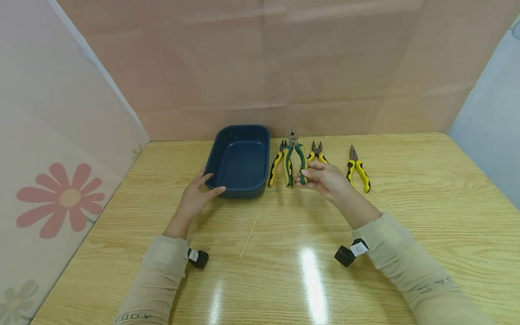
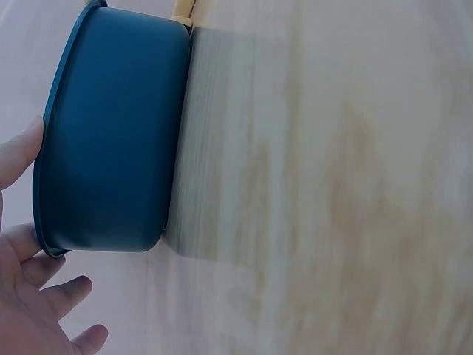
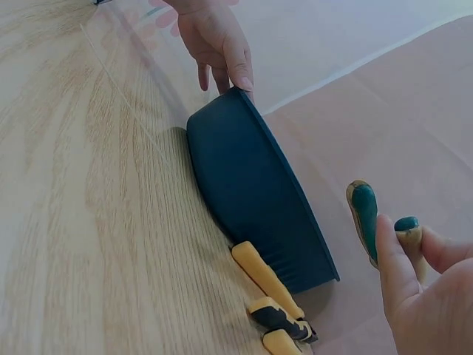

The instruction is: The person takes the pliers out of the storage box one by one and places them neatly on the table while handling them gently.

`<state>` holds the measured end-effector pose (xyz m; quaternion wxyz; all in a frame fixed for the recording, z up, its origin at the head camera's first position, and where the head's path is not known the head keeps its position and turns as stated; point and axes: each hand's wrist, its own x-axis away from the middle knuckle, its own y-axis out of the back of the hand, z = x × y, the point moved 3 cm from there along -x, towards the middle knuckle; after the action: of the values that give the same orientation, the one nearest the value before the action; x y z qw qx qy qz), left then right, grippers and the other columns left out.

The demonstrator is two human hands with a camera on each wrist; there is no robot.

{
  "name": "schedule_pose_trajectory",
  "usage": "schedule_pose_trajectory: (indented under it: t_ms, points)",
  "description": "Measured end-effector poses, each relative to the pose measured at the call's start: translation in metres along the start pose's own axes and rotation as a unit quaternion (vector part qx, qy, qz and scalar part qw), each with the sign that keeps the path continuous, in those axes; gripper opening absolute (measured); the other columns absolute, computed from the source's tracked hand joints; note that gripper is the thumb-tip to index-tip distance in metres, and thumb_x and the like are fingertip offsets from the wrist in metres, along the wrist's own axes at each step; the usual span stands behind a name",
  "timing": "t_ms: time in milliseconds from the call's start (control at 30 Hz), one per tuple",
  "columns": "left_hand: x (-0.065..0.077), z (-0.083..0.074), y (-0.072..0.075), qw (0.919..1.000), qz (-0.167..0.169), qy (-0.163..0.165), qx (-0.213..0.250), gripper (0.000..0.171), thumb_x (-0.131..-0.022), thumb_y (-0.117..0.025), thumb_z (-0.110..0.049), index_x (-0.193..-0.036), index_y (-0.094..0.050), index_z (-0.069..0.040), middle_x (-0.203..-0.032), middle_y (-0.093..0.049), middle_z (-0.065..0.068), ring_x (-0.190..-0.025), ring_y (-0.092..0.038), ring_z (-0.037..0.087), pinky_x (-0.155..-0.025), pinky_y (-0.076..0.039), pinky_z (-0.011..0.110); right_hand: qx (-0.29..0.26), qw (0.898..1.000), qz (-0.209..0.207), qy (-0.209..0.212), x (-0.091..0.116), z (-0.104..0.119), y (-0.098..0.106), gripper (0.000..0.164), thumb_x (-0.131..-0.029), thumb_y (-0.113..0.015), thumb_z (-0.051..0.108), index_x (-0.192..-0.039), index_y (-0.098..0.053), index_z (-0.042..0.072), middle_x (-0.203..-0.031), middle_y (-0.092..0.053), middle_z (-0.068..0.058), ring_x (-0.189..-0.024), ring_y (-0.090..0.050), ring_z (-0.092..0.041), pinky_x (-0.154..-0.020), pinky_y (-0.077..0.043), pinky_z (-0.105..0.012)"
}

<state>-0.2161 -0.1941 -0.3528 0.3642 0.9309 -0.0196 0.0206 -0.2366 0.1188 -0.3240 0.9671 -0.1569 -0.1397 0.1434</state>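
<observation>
My left hand (image 1: 195,196) grips the near-left corner of a dark blue plastic bin (image 1: 258,192), thumb and index finger at the rim. Its other fingers spread outside the wall in the left wrist view. Nothing shows inside the bin. To the right of the bin, my right hand (image 1: 327,180) pinches one handle of green-handled combination pliers (image 1: 303,164). They are raised off the table, handles spread and jaws pointing away. Yellow-and-black pliers (image 1: 276,167) lie partly behind them, beside the bin; another yellow-and-black pair (image 1: 317,149) is partly hidden by my right hand.
Yellow-and-black long-nose pliers (image 1: 357,170) lie farther right on the wood-grain table (image 1: 406,225). A pinkish-brown cloth wall (image 1: 284,67) stands right behind the bin. A flowered panel (image 1: 61,135) borders the left side, a pale one (image 1: 491,122) the right.
</observation>
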Motion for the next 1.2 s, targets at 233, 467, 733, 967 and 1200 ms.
schedule_pose_trajectory:
  t_ms: [233,467,733,967,1200]
  points:
    - [0.0,0.001,0.0,1.0,-0.001,-0.001,-0.001,0.083,-0.072,-0.059,-0.055,-0.134,-0.032,-0.007,-0.144,-0.006,0.001,-0.128,-0.007,0.031,-0.095,-0.02,0.054,-0.018,1.0,-0.004,-0.002,0.005,0.0,0.012,0.056,-0.087,-0.039,-0.008,-0.135,-0.008,-0.007,-0.098,-0.047,-0.016,-0.074,-0.06,-0.017,-0.084,-0.04,-0.037]
    - [0.001,0.0,-0.001,0.9999,0.0,-0.001,0.01,0.083,-0.071,-0.058,-0.056,-0.134,-0.032,-0.008,-0.144,-0.005,-0.002,-0.128,-0.007,0.03,-0.095,-0.021,0.053,-0.02,1.0,-0.014,-0.002,0.007,0.001,0.022,0.058,-0.088,-0.039,-0.007,-0.134,-0.005,-0.009,-0.116,-0.034,-0.026,-0.075,-0.061,-0.015,-0.088,-0.034,-0.04]
    - [0.001,0.001,-0.001,1.0,0.0,0.0,0.009,0.083,-0.071,-0.057,-0.058,-0.134,-0.032,-0.01,-0.144,-0.004,-0.003,-0.128,-0.006,0.03,-0.095,-0.021,0.053,-0.015,1.0,-0.011,0.01,0.011,0.0,0.034,0.053,-0.088,-0.039,-0.007,-0.132,-0.011,-0.014,-0.093,-0.049,-0.016,-0.076,-0.06,-0.016,-0.087,-0.035,-0.039]
    - [0.001,0.002,-0.001,1.0,0.001,-0.001,0.009,0.084,-0.07,-0.057,-0.059,-0.134,-0.032,-0.011,-0.144,-0.004,-0.004,-0.128,-0.006,0.03,-0.095,-0.02,0.054,-0.044,0.999,-0.019,0.0,0.015,0.001,0.045,0.062,-0.088,-0.04,-0.006,-0.133,0.002,-0.01,-0.086,-0.052,-0.012,-0.076,-0.06,-0.017,-0.086,-0.036,-0.037]
    - [0.0,0.001,-0.001,0.9999,0.0,-0.002,0.012,0.084,-0.07,-0.057,-0.058,-0.134,-0.032,-0.01,-0.144,-0.004,-0.004,-0.128,-0.007,0.03,-0.095,-0.021,0.054,-0.057,0.998,-0.013,0.005,0.017,0.002,0.055,0.06,-0.088,-0.04,-0.006,-0.132,0.0,-0.013,-0.082,-0.055,-0.01,-0.075,-0.06,-0.017,-0.083,-0.041,-0.033]
